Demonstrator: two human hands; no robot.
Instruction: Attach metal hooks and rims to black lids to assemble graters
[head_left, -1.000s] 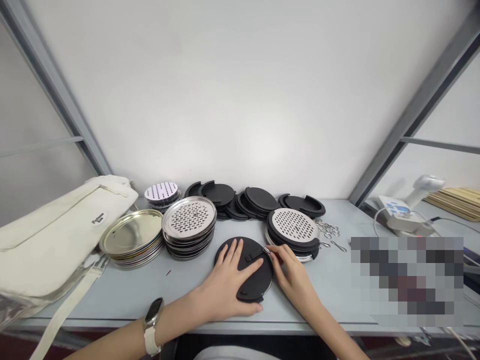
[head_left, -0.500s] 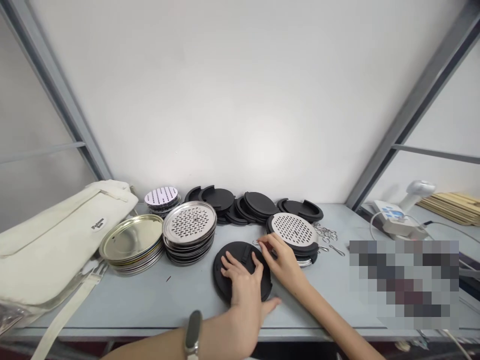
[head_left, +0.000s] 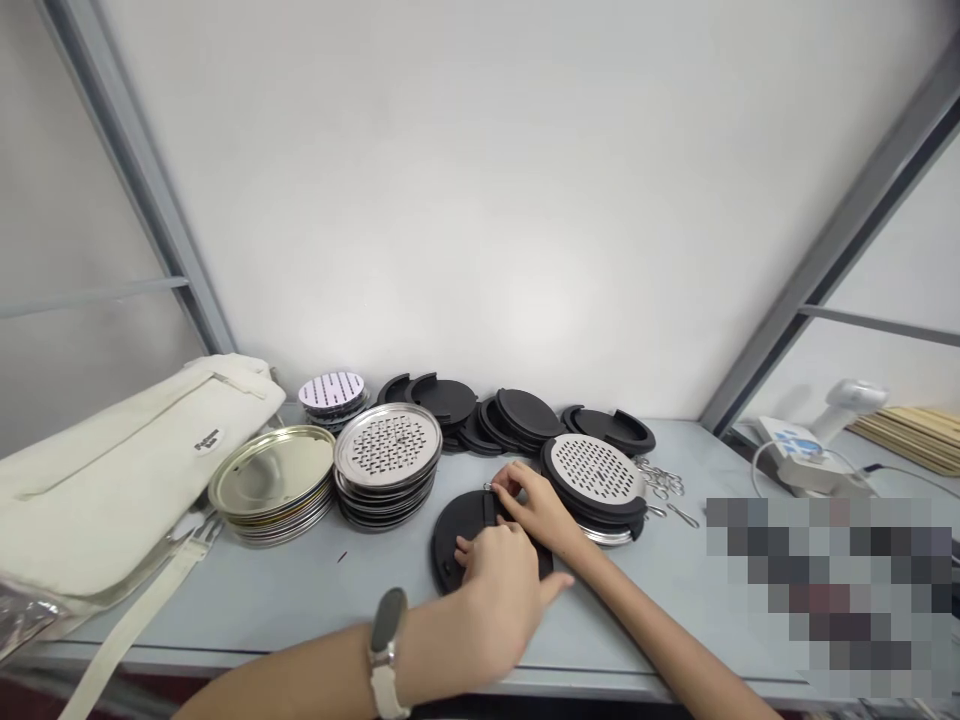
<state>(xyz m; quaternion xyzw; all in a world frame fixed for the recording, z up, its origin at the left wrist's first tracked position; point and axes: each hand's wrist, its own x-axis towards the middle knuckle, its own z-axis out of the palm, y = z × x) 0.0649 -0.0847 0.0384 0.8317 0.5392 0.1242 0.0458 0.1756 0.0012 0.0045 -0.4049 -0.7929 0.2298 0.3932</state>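
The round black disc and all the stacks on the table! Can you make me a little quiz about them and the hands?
1. Pick one: what is on the wrist of the left hand?
a) a ribbon
b) a watch
c) a glove

2. True or false: the stack with the gold top sits between the white bag and the taller stack with the holey silver top.

3. Fill in "near" or "far": the right hand pinches a small metal clip at the ____ edge of the round black disc.

Key: 1 b; 2 true; 3 far.
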